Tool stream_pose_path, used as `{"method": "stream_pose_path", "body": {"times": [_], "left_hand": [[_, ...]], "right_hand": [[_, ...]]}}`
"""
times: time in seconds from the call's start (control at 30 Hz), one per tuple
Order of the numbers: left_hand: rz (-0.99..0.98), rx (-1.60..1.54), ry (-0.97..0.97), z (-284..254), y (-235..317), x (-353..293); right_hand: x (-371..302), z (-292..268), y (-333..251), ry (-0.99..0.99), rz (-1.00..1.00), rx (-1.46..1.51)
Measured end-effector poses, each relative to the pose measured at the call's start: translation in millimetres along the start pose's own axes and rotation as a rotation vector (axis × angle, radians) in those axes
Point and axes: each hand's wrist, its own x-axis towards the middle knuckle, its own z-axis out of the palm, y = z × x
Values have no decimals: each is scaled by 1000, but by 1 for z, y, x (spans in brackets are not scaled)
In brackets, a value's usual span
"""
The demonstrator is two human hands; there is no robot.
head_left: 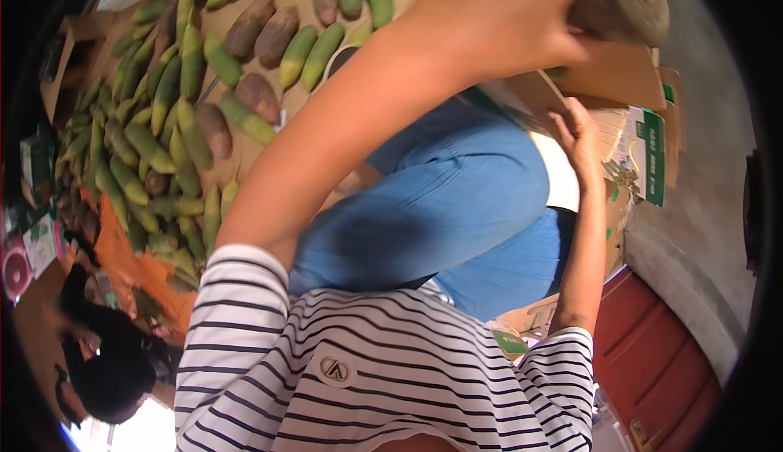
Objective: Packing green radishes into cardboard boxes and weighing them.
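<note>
Bamboo shoot [624,0] looking firm, hefty — left hand [497,16] is clamping its thick base; right hand [581,138], fingers spread, is pressing the cardboard box [628,85].

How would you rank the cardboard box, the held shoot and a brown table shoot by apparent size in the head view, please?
1. cardboard box
2. held shoot, enlarged by nearness to the camera
3. brown table shoot

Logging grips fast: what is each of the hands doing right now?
Left hand: closed around a greenish-brown shoot.
Right hand: open, fingers resting on the cardboard box.
</note>
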Motion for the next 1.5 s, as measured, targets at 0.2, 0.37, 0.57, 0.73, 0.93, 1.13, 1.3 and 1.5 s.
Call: {"method": "stream_pose_path", "body": {"times": [0.2, 0.37, 0.57, 0.73, 0.93, 1.13, 1.3, 1.5], "left_hand": [[-404, -15, -372, -48, -54, -104], [-1213, 450, -832, -168, -93, -401], [-1542, 546, -1515, -223, 36, -582], [-1601, 842, -1197, -219, 42, -620], [-1530, 670, -1283, -204, 13, -594], [-1227, 499, -602, -194, -39, -505], [-960, -36, 170, -147, -73, -284], [-489, -705, 334, -72, -26, -64]], "right_hand": [[-4, -2, 9, -40, 66, 27], [3, 0, -5, -76, 20, -46], [-9, -3, 13, -95, 165, 67], [-9, -1, 14, -108, 151, 54], [-6, -2, 8, -102, 169, 11], [-3, 2, 3, -46, 42, -4], [2, 0, -14, -71, 33, -54], [-2, -5, -16, -17, 37, -34]]}}
